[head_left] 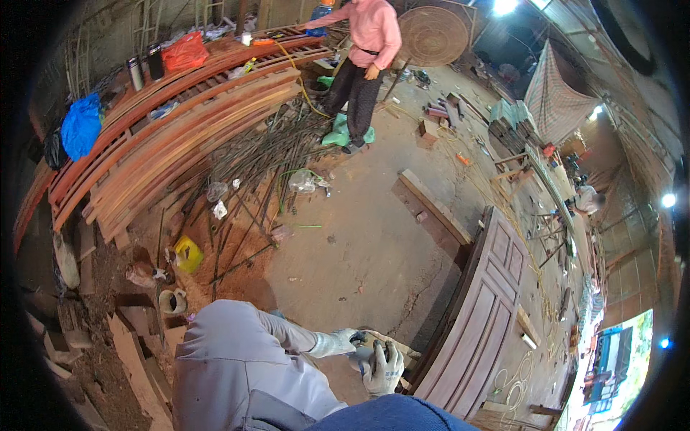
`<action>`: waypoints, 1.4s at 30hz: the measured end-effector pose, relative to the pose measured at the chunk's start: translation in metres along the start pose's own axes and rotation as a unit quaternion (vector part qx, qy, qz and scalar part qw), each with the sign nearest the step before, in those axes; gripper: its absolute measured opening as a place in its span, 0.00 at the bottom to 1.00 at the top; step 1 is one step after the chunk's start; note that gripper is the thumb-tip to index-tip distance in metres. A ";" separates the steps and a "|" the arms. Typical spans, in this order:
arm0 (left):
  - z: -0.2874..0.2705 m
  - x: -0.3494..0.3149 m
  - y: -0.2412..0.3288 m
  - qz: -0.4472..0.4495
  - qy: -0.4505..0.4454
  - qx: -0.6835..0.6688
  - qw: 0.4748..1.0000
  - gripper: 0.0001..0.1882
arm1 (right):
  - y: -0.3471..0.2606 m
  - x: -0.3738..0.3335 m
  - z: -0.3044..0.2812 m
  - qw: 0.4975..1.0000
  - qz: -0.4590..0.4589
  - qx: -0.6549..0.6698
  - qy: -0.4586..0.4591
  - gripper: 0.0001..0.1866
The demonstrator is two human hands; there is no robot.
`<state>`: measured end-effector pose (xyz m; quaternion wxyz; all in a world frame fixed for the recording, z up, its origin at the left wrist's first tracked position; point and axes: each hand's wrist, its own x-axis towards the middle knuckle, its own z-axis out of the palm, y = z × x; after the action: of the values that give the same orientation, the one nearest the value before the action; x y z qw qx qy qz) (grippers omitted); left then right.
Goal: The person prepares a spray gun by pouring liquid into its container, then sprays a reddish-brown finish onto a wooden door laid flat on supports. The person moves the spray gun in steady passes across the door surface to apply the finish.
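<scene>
White-gloved, the left hand point(332, 344) bends its dark-tipped fingers inward beside a small pale grey piece point(362, 355), while the right hand point(385, 369), fingers half curled, is at the piece's right side; whether either has a firm hold of it is too small and hidden to make out. A curved tan strip point(381, 336) lies just beyond the fingers. Near on the left is a bent knee in grey trousers point(223, 345); to the right, a brown panelled door point(471, 312) lies aslant. Farther out, a wooden beam point(435, 206) rests on the concrete floor point(345, 248). Left of that sits a yellow container point(188, 253), and far left, reddish boards point(190, 154) are stacked, a blue bag point(81, 126) on them. At their far end stands a person in pink point(372, 32).
</scene>
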<state>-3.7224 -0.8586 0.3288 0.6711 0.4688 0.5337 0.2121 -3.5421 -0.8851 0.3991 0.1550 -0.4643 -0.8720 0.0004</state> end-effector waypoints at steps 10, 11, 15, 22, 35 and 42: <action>0.041 0.027 -0.054 0.106 0.002 -0.211 0.972 0.21 | -0.006 0.001 -0.009 0.998 -0.011 0.029 0.049 0.18; 0.041 0.027 -0.059 0.095 0.020 -0.229 0.969 0.22 | -0.008 0.005 -0.008 0.998 -0.009 0.036 0.050 0.18; 0.027 0.009 -0.020 0.001 -0.024 -0.193 0.981 0.26 | -0.006 0.004 -0.010 0.997 0.026 0.037 0.065 0.20; 0.030 -0.005 0.014 0.007 0.007 -0.160 0.987 0.23 | -0.013 -0.001 0.022 0.766 0.335 0.351 0.423 0.22; 0.031 0.052 0.048 0.149 0.087 -0.298 0.939 0.17 | -0.042 -0.037 0.060 0.864 0.407 0.201 0.218 0.24; 0.042 0.051 0.080 0.042 0.061 -0.233 0.970 0.27 | -0.071 -0.046 0.079 0.741 0.519 0.403 0.139 0.30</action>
<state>-3.6495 -0.7974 0.3700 0.7184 0.3079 0.4894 0.3868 -3.5973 -0.9516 0.3216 0.4228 -0.7343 -0.3836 0.3673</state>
